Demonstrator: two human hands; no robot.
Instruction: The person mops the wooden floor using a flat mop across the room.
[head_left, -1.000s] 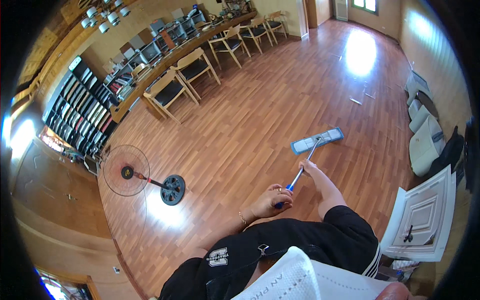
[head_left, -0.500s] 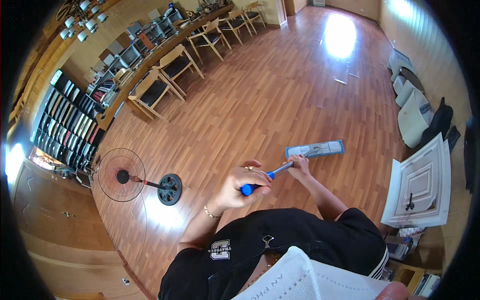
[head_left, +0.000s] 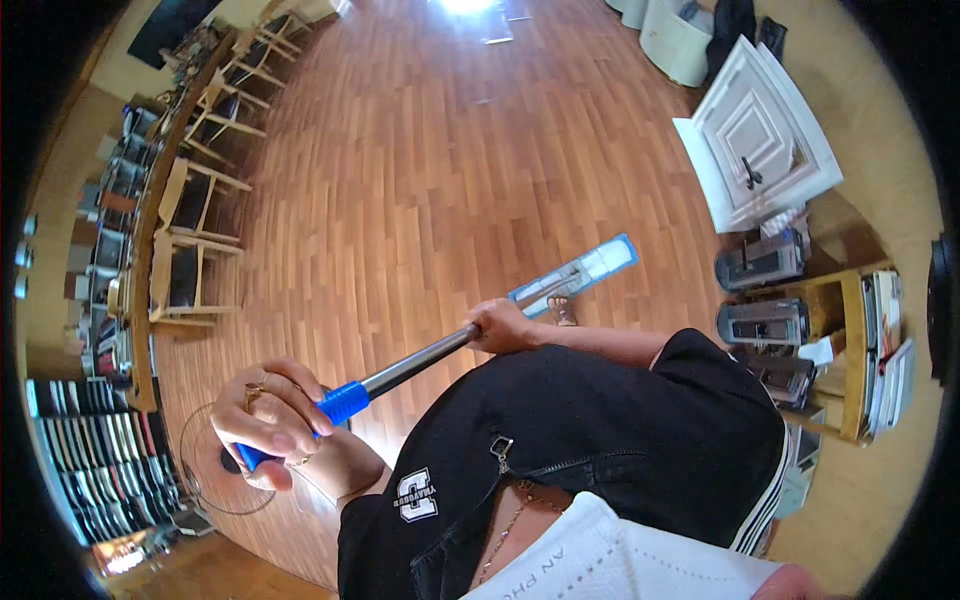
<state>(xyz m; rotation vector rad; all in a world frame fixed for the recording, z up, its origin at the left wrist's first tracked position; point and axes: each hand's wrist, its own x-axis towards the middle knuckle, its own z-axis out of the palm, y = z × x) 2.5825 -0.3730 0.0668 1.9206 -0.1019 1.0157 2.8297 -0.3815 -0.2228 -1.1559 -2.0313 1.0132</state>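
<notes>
A flat mop (head_left: 420,358) lies slantwise before me, its metal pole running from the blue grip at lower left toward the right. My left hand (head_left: 268,412), with a ring on a finger, is closed around the blue grip near the pole's end. Lower on the pole, close to my body, my right hand (head_left: 503,326) wraps round the metal. The rectangular mop head (head_left: 608,257), whitish with a blue fringe, rests flat on the wood floor (head_left: 420,180) beyond my right hand. A sandalled foot (head_left: 562,310) shows beside it.
Several wooden chairs (head_left: 185,270) line a long counter on the left. A stand fan (head_left: 195,490) is partly behind my left hand, near a rack of sample books (head_left: 105,450). At right stand a white panelled door sample (head_left: 750,140) and a wooden shelf (head_left: 852,350).
My view has turned right and lower. The left hand has moved left and down with the grip, and the mop head appears closer to my body. Both hands keep their hold.
</notes>
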